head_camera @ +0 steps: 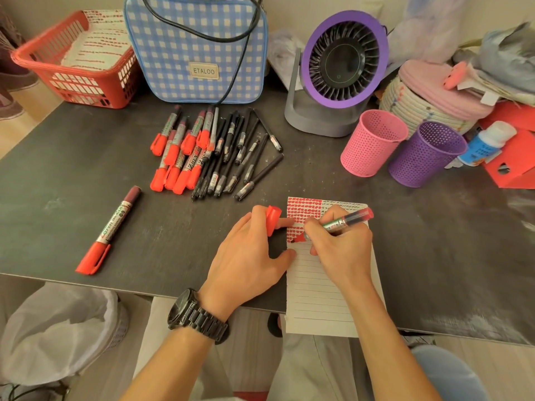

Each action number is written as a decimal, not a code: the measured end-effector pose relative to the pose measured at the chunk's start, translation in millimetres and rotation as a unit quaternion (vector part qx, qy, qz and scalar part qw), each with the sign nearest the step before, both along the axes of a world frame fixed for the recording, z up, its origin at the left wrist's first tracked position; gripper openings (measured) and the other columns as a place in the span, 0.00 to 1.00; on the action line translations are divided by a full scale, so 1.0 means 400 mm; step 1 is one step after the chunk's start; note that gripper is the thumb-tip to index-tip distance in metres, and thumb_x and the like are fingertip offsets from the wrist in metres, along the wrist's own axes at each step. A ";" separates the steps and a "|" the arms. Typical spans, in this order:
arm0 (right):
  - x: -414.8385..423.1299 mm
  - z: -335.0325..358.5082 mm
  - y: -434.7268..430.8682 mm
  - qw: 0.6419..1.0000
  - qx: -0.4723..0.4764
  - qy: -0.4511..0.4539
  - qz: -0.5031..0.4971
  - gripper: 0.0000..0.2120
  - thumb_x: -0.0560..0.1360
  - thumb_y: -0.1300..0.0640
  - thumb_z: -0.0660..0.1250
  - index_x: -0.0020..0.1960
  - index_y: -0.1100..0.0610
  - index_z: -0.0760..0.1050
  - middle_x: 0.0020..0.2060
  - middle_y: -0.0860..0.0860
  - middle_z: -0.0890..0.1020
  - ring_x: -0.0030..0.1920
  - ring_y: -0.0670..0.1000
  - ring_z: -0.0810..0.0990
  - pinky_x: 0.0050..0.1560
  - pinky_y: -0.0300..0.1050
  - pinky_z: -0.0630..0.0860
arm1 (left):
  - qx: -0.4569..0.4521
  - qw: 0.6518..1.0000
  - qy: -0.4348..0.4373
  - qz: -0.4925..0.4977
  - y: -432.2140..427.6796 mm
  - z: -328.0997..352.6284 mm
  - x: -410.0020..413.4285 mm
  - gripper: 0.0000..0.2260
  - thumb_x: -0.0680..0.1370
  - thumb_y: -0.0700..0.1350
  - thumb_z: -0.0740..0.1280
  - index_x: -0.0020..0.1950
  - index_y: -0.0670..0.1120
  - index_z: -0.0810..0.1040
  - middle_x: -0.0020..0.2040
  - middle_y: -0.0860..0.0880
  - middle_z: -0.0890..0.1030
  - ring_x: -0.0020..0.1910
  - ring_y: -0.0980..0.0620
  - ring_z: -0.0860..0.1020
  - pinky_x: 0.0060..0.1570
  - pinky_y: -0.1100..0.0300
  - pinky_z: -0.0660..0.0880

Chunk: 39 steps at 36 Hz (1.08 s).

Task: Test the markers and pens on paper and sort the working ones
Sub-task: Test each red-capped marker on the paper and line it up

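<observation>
Markers and pens lie in a loose pile [215, 151] at upper centre of the dark tabletop [86, 175]: red-capped markers on its left side, slim black pens on its right. One more capped red marker [108, 231] lies alone at left of the frame, well apart from the pile. Just right of centre, the right hand [340, 244] has its fingers closed round an uncapped red marker [341, 222], whose tip rests on a lined sheet of paper [318, 290]. That sheet's top is filled with rows of red marks, and a patch of small dark scribbles sits at its upper right corner. Its lower edge hangs over the near rim of the tabletop. The left hand [249, 253] lies flat beside the sheet, its thumb touching the paper's left edge, and a red cap [273, 219] is pinched between its fingers, though exactly which ones grip it is hard to make out. A black watch [197, 316] sits on that wrist. At upper right stand a pink perforated cup [372, 143] and a purple perforated cup [425, 154], just beside each other. A red basket [78, 62] holding marked sheets sits at upper left
</observation>
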State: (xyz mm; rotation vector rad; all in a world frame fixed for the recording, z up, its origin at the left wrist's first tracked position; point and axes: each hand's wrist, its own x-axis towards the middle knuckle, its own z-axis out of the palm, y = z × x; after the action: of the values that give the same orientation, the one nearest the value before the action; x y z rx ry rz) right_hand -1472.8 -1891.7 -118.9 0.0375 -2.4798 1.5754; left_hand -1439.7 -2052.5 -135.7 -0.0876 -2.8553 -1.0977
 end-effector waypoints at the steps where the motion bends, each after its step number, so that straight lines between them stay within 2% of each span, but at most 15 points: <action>1: 0.000 0.000 0.000 1.000 0.001 0.002 0.000 0.12 0.75 0.61 0.73 0.34 0.53 0.77 0.25 0.44 0.80 0.28 0.43 0.82 0.29 0.31 0.75 | 0.000 1.000 0.001 0.000 0.000 0.000 0.000 0.24 0.72 0.60 0.73 0.57 0.58 0.61 0.65 0.63 0.76 0.61 0.62 0.70 0.52 0.63 0.67; 5: -0.001 0.000 0.000 1.000 -0.001 0.007 0.002 0.13 0.75 0.62 0.73 0.34 0.53 0.77 0.25 0.45 0.80 0.28 0.44 0.82 0.30 0.31 0.75 | -0.004 1.000 -0.006 0.003 0.000 -0.001 -0.001 0.24 0.72 0.60 0.73 0.57 0.59 0.60 0.64 0.60 0.76 0.58 0.62 0.70 0.49 0.63 0.67; 16: 0.001 0.000 0.002 1.000 -0.009 0.003 0.008 0.14 0.76 0.60 0.73 0.34 0.49 0.77 0.26 0.42 0.81 0.29 0.43 0.83 0.29 0.31 0.75 | -0.006 1.000 -0.003 0.000 -0.001 -0.007 -0.003 0.24 0.72 0.61 0.72 0.57 0.59 0.60 0.65 0.62 0.77 0.62 0.62 0.70 0.51 0.63 0.67; 31: -0.004 -0.012 0.007 1.000 -0.018 0.001 0.017 0.12 0.76 0.61 0.73 0.35 0.54 0.78 0.25 0.45 0.80 0.27 0.44 0.81 0.30 0.32 0.74 | -0.001 1.000 -0.003 -0.002 -0.004 -0.011 -0.005 0.22 0.73 0.61 0.71 0.58 0.59 0.62 0.64 0.63 0.77 0.64 0.62 0.69 0.53 0.63 0.67; 36: -0.009 -0.001 0.015 0.993 -0.119 -0.008 -0.024 0.12 0.77 0.54 0.74 0.35 0.52 0.77 0.26 0.50 0.80 0.26 0.45 0.79 0.28 0.36 0.73 | 0.003 1.000 0.000 -0.006 -0.005 -0.004 -0.006 0.22 0.73 0.61 0.71 0.56 0.60 0.61 0.65 0.66 0.76 0.63 0.65 0.67 0.53 0.65 0.65; 39: -0.013 0.012 0.018 0.986 -0.166 -0.015 -0.030 0.08 0.77 0.50 0.74 0.41 0.51 0.79 0.30 0.50 0.82 0.29 0.45 0.80 0.30 0.35 0.74 | 0.001 1.000 0.000 -0.011 -0.006 0.000 -0.006 0.21 0.73 0.61 0.71 0.56 0.60 0.61 0.66 0.67 0.75 0.63 0.65 0.66 0.53 0.63 0.65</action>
State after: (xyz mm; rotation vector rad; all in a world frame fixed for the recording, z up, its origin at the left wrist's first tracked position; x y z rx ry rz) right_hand -1478.1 -1884.7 -114.0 -0.1093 -2.1837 1.9507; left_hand -1442.0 -2055.0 -135.6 -0.1181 -2.8606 -1.1034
